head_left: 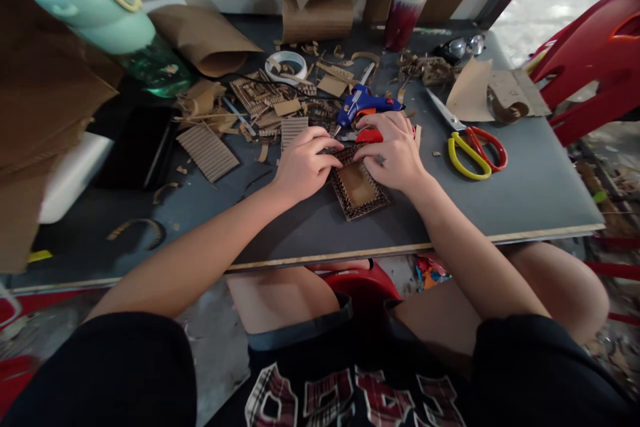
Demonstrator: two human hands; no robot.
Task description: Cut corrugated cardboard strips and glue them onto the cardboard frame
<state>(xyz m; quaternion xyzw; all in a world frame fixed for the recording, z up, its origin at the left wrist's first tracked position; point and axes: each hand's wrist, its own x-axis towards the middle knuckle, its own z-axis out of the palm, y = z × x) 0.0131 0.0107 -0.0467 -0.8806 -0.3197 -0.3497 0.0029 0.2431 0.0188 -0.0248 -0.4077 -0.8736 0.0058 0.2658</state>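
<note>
While both forearms reach across the near edge of the desk [525,193], the left hand [303,167] and the right hand [393,153] meet over a small cardboard frame [359,190] that lies flat near the middle of the desk. The left hand presses its fingertips on the frame's far left corner, fingers bent and close together. The right hand rests with curled fingers on the far right corner, and its fingertips also touch a small red object [369,136] just beyond the frame. Whether either hand pinches the frame's edge cannot be told.

A blue glue gun [363,105] lies just behind the hands. Scissors [473,147] with one yellow and one red handle lie to the right, apart from the right hand. A piece of corrugated cardboard [207,151] lies to the left, and a roll of white tape [286,67] sits further back among cardboard scraps.
</note>
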